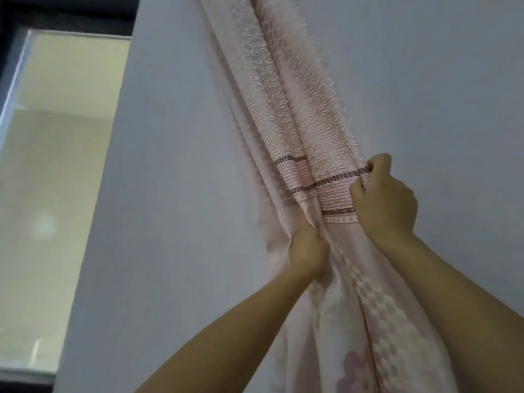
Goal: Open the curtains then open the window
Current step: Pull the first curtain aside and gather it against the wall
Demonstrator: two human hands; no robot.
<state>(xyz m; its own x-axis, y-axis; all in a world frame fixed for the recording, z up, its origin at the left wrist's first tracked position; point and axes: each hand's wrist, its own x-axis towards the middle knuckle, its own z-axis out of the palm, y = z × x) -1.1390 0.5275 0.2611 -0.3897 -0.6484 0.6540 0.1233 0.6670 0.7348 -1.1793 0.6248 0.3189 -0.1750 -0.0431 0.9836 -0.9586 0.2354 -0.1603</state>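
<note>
A pale pink patterned curtain (283, 114) hangs bunched into folds against the wall right of the window, with dark stripes across its middle. My left hand (307, 248) grips the folds from the left, just below the striped band. Higher up, my right hand (382, 199) is closed on the curtain's right edge at the striped band. The window (54, 171) fills the left side; its pane looks frosted and pale, set in a dark frame, and it appears shut.
A plain white wall (170, 194) runs between the window and the curtain and continues to the right of the curtain. The dark window frame (71, 15) shows at the top left.
</note>
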